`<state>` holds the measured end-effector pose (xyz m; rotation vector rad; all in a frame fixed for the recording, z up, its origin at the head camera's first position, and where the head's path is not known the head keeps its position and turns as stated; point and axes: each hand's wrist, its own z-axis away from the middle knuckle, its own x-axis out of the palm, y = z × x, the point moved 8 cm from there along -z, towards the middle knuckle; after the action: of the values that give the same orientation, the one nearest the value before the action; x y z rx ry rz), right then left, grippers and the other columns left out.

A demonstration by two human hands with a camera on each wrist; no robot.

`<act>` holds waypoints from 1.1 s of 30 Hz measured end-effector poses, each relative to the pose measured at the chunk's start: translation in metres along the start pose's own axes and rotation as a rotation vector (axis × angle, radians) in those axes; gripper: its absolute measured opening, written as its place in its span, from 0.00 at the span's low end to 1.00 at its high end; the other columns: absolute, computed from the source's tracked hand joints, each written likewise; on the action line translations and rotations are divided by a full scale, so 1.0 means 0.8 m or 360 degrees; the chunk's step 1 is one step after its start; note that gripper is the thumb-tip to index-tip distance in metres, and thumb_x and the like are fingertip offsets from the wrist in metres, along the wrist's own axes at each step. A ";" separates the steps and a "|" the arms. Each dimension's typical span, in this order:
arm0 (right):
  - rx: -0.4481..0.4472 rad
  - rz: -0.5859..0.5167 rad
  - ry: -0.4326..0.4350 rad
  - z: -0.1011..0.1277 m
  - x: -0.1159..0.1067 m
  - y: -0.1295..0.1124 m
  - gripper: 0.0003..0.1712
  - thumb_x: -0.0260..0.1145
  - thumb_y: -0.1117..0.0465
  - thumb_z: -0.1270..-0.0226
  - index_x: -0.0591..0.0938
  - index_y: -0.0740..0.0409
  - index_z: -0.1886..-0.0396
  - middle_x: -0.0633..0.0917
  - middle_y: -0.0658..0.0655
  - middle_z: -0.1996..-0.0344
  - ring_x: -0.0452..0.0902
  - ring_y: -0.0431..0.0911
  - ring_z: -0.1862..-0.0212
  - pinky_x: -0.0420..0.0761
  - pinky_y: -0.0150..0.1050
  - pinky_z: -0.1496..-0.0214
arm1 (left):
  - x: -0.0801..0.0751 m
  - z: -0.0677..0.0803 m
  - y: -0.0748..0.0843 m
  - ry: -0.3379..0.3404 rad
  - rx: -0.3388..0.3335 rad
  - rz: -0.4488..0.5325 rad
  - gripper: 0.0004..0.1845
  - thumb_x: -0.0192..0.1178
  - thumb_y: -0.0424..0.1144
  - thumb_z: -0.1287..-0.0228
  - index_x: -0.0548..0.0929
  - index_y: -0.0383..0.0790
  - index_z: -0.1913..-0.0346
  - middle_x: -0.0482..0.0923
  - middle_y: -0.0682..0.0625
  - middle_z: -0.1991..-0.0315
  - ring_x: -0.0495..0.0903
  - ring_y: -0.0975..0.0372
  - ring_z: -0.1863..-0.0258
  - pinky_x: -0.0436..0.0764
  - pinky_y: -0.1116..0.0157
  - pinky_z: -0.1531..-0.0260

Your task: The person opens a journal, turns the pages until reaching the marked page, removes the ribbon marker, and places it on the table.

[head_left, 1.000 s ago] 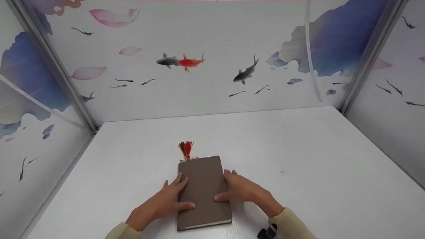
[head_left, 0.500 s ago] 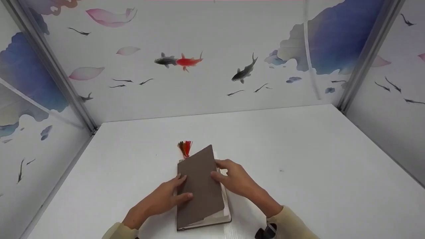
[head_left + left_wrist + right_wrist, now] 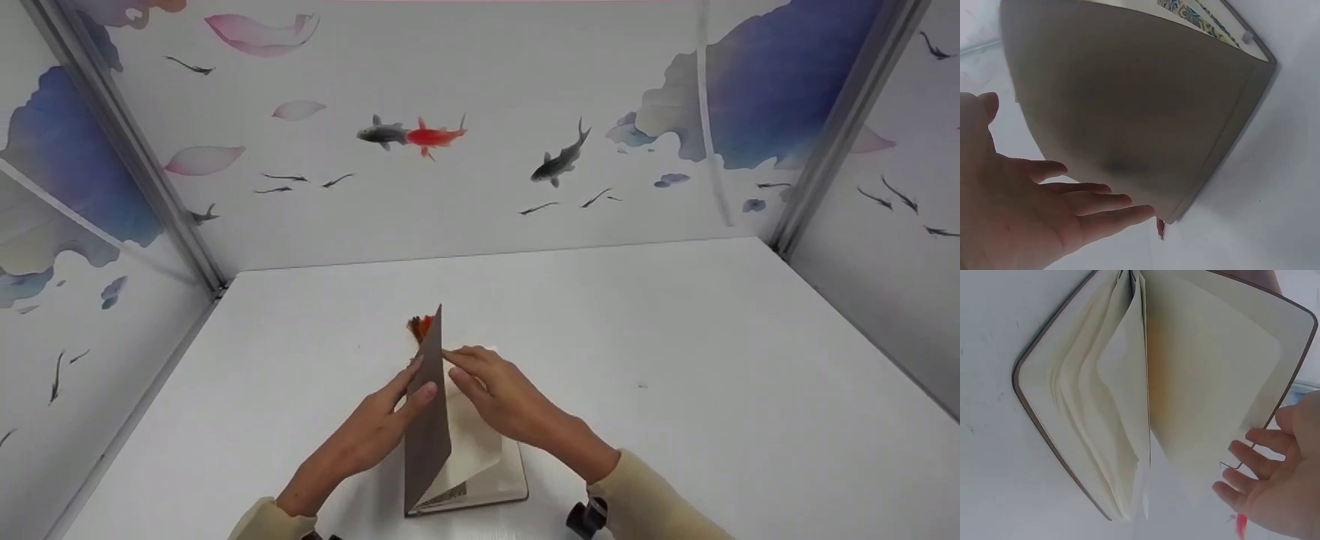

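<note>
A notebook with a brown cover (image 3: 429,442) lies on the white table, its front cover raised nearly upright and some cream pages (image 3: 472,435) fanning up. My left hand (image 3: 367,431) is on the cover's outer side; in the left wrist view its straight fingers reach along the brown cover (image 3: 1129,101). On the inner side is my right hand (image 3: 514,394), fingertips at the cover's edge. The right wrist view shows the right hand (image 3: 1280,478) with loosely bent fingers beside the inside cover (image 3: 1292,326). A red and brown tassel (image 3: 418,328) sticks out behind the notebook's top, partly hidden by the cover.
The white tabletop (image 3: 675,352) extends around the notebook. Printed panels with fish and petals (image 3: 480,195) stand at the back and both sides. A patterned strip (image 3: 1202,21) shows between the pages. Dark wrist devices (image 3: 586,517) sit by the sleeves.
The front cover has swung up from lying flat to nearly upright, baring the pages. My right hand has moved left and up with it, from the right edge to the cover's inner side.
</note>
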<state>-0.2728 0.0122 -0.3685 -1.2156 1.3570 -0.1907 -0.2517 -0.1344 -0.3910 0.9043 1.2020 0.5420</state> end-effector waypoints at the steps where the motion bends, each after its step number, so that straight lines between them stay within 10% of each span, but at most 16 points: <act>1: -0.0027 -0.0004 -0.0039 -0.001 0.004 -0.003 0.26 0.49 0.52 0.17 0.69 0.52 0.26 0.74 0.59 0.30 0.66 0.56 0.26 0.68 0.57 0.26 | -0.001 0.000 0.002 0.0002 0.0010 0.0014 0.38 0.44 0.61 0.23 0.50 0.48 0.19 0.53 0.38 0.20 0.56 0.40 0.22 0.61 0.38 0.28; 14: -0.0157 0.0406 -0.0257 0.002 0.026 -0.013 0.31 0.57 0.59 0.22 0.65 0.45 0.23 0.72 0.57 0.28 0.62 0.55 0.23 0.68 0.55 0.26 | -0.045 0.015 0.013 0.0111 0.0161 0.0047 0.36 0.53 0.50 0.24 0.54 0.49 0.20 0.55 0.39 0.21 0.60 0.38 0.24 0.69 0.42 0.31; 33: -0.0049 0.0722 -0.0521 0.024 0.043 0.037 0.37 0.67 0.47 0.30 0.69 0.48 0.25 0.65 0.51 0.22 0.50 0.55 0.18 0.50 0.66 0.22 | -0.126 0.076 -0.030 0.0193 0.0252 -0.0718 0.31 0.67 0.38 0.35 0.74 0.39 0.30 0.64 0.36 0.25 0.63 0.39 0.26 0.56 0.32 0.31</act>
<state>-0.2625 0.0105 -0.4163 -0.8876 1.3085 0.3375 -0.2270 -0.2441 -0.3491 0.7065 1.5220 0.1403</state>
